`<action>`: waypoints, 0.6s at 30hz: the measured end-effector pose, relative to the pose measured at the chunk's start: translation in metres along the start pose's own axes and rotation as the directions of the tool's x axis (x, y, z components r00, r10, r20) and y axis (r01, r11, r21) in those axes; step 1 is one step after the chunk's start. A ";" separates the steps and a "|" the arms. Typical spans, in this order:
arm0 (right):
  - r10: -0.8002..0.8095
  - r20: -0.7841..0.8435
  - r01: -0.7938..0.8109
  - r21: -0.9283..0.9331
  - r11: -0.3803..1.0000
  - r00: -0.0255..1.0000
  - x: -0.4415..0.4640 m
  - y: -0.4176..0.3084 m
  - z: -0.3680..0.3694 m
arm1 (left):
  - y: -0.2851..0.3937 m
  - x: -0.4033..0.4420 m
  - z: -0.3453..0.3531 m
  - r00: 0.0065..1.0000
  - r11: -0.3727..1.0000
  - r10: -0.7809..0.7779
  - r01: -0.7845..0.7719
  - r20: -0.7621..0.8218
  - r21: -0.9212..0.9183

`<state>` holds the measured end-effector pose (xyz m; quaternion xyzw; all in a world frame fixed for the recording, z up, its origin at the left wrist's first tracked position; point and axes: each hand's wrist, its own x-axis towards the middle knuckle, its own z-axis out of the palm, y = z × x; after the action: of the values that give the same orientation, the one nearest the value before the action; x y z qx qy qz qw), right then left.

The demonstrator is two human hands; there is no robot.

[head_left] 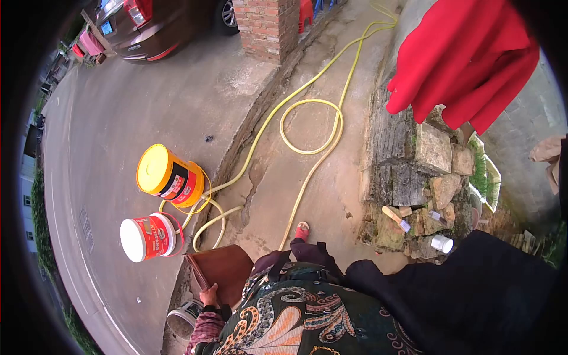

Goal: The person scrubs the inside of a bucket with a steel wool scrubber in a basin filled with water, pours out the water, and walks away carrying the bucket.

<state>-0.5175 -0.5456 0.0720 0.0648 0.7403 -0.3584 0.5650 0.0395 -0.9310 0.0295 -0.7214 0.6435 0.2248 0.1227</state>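
My left hand (209,295), at the end of a patterned sleeve, is closed on the near edge of a brown smooth-sided object (225,269). Its kind I cannot make out; it has a flat face and a straight darker rim. Just below that hand stands a white bucket (178,320), partly hidden by the sleeve. My right hand is out of sight. On the right side a large black cloth (467,296) covers much of the lower view.
A yellow bucket (155,168) and a red-and-white bucket (136,241) stand on the left paving. A yellow hose (307,151) loops along the path. Stacked stones (438,148) and a hanging red garment (461,56) are at right; a brick pillar (266,29) and car (160,26) stand ahead.
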 end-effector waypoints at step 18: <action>-0.178 -0.117 0.190 0.103 0.976 0.977 0.176 -0.230 -0.020 | 0.341 0.189 -0.092 0.982 0.996 0.006 -0.022 0.188 0.084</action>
<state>-0.7102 -0.7569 0.0239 0.0469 0.7508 -0.4467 0.4844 -0.2668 -1.1876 0.0569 -0.6867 0.6430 0.2647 0.2120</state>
